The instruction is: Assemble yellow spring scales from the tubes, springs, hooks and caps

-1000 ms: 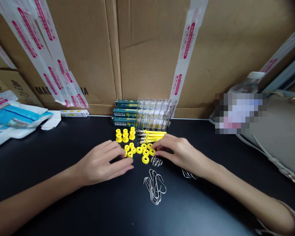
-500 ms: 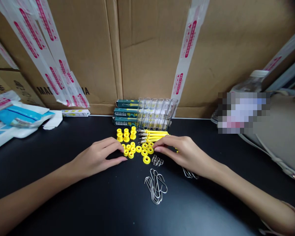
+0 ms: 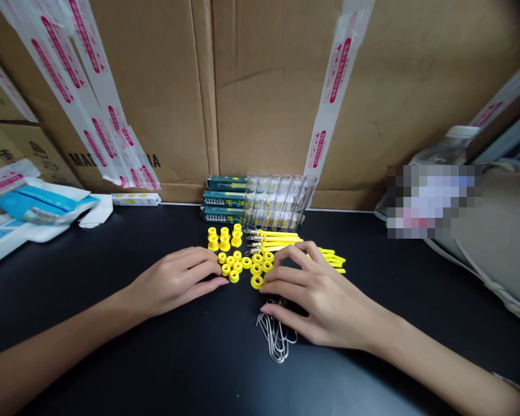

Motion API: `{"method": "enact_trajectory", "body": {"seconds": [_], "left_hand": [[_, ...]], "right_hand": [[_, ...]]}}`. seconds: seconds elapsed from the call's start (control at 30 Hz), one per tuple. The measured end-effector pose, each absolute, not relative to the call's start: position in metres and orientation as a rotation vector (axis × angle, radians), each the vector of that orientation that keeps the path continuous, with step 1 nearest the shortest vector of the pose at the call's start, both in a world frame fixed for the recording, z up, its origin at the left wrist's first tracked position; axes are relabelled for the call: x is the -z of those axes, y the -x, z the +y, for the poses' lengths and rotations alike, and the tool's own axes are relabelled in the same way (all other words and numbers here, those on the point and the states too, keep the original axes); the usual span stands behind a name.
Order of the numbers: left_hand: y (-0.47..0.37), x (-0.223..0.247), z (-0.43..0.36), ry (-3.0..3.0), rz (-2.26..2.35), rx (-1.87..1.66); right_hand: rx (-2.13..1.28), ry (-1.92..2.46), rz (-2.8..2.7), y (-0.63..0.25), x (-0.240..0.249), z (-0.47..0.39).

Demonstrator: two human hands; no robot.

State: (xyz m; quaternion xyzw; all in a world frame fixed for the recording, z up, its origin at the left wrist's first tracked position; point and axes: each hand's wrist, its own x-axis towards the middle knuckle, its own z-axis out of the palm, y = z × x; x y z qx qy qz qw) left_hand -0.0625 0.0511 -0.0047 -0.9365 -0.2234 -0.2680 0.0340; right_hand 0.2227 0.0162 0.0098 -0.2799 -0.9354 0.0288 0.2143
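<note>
My left hand rests on the black table with its thumb apart from the fingers, beside a cluster of small yellow bushings. My right hand is spread, one fingertip at the edge of a flat yellow ring and the thumb over bent steel hooks. More yellow rings lie in front of its fingers. Larger flanged yellow bushings stand in two rows behind. Yellow rods with metal ends lie partly behind my right hand. The small springs are mostly hidden under that hand.
Clear plastic tubes lean against green boxes at the back. A cardboard wall stands behind the table. On the right are a plastic bottle and a beige bag; blue-and-white packaging lies on the left.
My right hand has come nearer and its fingers have spread, now covering the springs and uncovering the rods' far ends. The lone ring has shifted slightly left. My left hand is nearly still.
</note>
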Motion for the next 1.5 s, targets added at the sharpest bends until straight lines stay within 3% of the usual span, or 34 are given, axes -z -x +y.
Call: {"method": "enact_trajectory", "body": {"seconds": [0.23,0.43,1.5], "left_hand": [[0.058,0.000,0.050,2.779,-0.499,0.854],[0.051,0.000,0.054,2.837,-0.292,0.599],[0.071,0.004,0.069,2.823,-0.276,0.509]], "right_hand": [[-0.031,0.780,-2.621,-0.220,-0.004,0.019],[-0.031,0.760,-2.582,-0.226,-0.013,0.021],[-0.355,0.950,-2.521,-0.264,-0.024,0.040]]}}
